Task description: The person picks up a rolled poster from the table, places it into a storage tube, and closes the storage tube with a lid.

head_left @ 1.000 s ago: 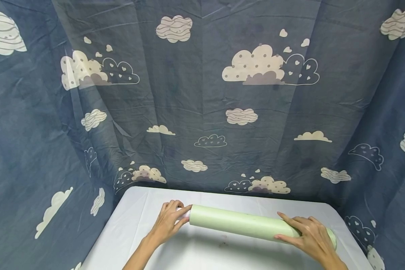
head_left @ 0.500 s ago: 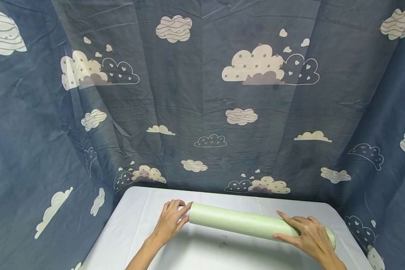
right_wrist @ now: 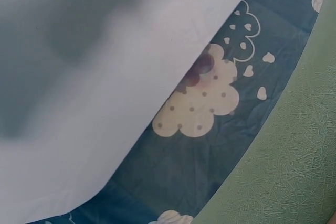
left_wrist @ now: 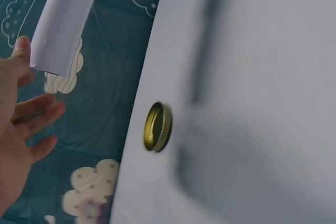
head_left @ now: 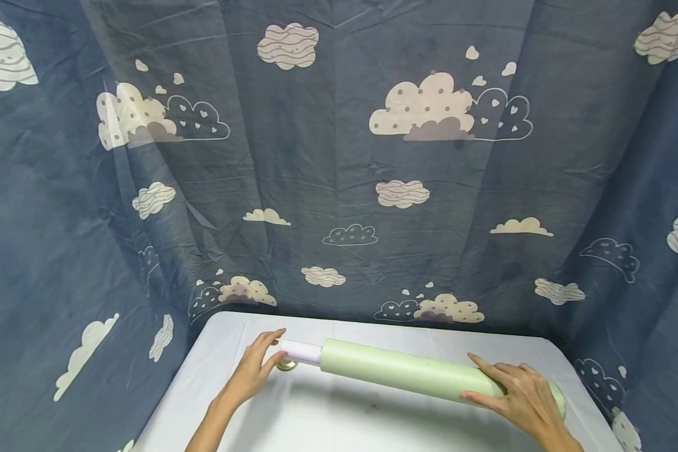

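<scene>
Above the table hangs a long pale-green tube (head_left: pixel 395 369), and a white rolled sheet (head_left: pixel 302 351) protrudes from its left end. My right hand (head_left: pixel 514 395) grips the tube near its right end, thumb and fingers around it. In the right wrist view the tube's textured surface (right_wrist: pixel 283 156) fills the right side, with the hand almost wholly outside the picture. My left hand (head_left: pixel 254 364) is at the free end of the white roll, fingers spread. The left wrist view shows its thumb beside the roll (left_wrist: pixel 65 24) and the other fingers apart from it.
A gold-coloured round lid (head_left: pixel 286 365) lies on the white-covered table (head_left: pixel 339 433) below the roll's free end. Dark blue cloud-print curtains (head_left: pixel 339 157) stand behind the table and at both sides.
The left hand has moved left, and much more of the white roll now shows outside the green tube. The gold lid has come into sight. The right hand keeps its grip.
</scene>
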A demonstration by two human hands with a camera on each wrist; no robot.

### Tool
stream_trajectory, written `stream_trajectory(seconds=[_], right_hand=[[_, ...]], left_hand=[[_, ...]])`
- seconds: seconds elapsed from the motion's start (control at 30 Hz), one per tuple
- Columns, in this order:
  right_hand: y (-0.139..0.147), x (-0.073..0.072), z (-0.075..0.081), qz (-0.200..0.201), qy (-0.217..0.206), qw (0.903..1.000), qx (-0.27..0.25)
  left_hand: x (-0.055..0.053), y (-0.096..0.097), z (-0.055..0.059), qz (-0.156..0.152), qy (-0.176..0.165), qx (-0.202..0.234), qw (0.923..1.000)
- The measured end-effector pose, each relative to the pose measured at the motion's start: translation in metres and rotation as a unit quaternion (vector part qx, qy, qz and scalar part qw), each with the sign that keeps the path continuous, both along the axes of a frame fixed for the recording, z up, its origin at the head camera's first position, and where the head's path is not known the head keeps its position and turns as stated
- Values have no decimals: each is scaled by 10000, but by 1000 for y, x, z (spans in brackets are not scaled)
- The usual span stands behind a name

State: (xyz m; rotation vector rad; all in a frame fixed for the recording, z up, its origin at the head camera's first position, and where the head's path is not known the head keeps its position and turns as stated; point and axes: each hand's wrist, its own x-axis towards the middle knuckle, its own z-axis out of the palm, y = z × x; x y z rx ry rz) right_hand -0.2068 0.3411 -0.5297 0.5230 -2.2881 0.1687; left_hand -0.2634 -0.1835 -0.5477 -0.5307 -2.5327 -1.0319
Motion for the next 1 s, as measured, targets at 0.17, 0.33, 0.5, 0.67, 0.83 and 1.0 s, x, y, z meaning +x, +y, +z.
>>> stream_trajectory(seconds=[0.17,0.33,0.5,0.67,0.83,1.0], right_hand=[[-1,0,-1,39,22,10000,-7],[-2,0,-2,-32,-59,10000,1],[-2,3,-2,-222,-228,9995,-3],[-2,2,-2,-148,-152,9998,-36],[-4,0,0,-63,-82,9999,-74],[-10,-3,2,38,7,9999,-103]], left_hand=[[-2,0,-1,-208,-1319,1094,9850],[-1,2,-1,-230,-1568,1579,9747],[-2,0,-5,-330,-1706,1942,9655],[0,2,-4,-418,-1825,2063,9604],[2,10,-2,-763,-1933,2139,9545],[4,22,-1,-905,-1893,2040,9562]])
